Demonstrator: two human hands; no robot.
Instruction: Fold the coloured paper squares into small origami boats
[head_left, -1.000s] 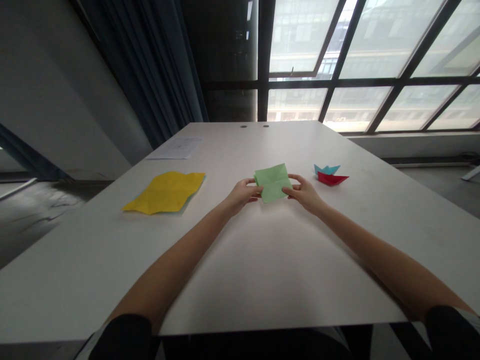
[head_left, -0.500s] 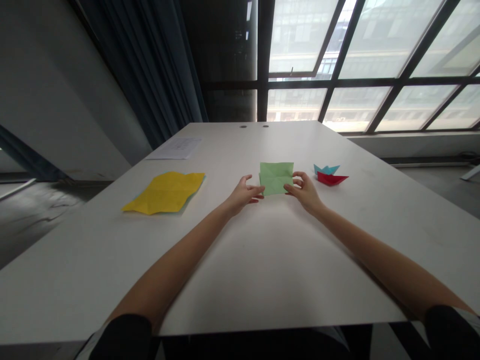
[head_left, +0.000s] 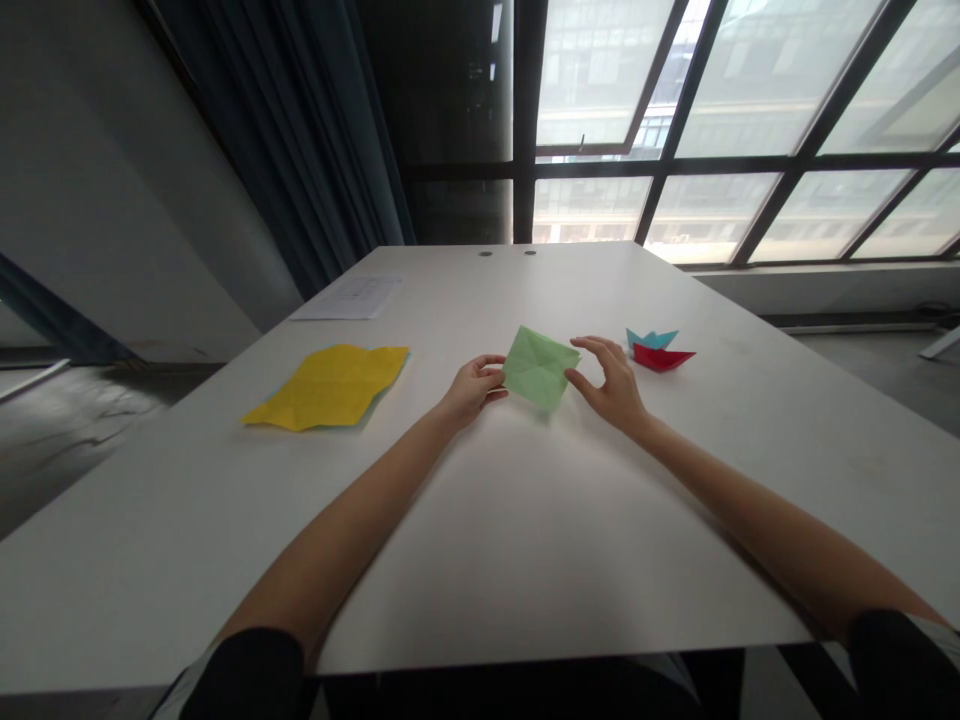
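A folded light green paper [head_left: 537, 368] is held above the white table, turned so that its corners point up, down and sideways. My left hand [head_left: 475, 388] pinches its left corner between thumb and fingers. At its right corner is my right hand [head_left: 609, 382], with thumb and forefinger spread apart around the corner; the thumb tip is at the paper's edge. Just right of that hand, a red folded paper boat [head_left: 663, 358] sits in front of a light blue one [head_left: 651, 339].
Yellow paper [head_left: 330, 385] lies on the white table [head_left: 525, 560] at the left, with a bluish sheet peeking out beneath it. Farther back is a printed white sheet [head_left: 351, 298]. Two small round dark spots mark the far end of the table.
The green paper has turned from square-on to a diamond and shifted slightly left. My left hand has moved left with it, and my right fingers have spread wider.
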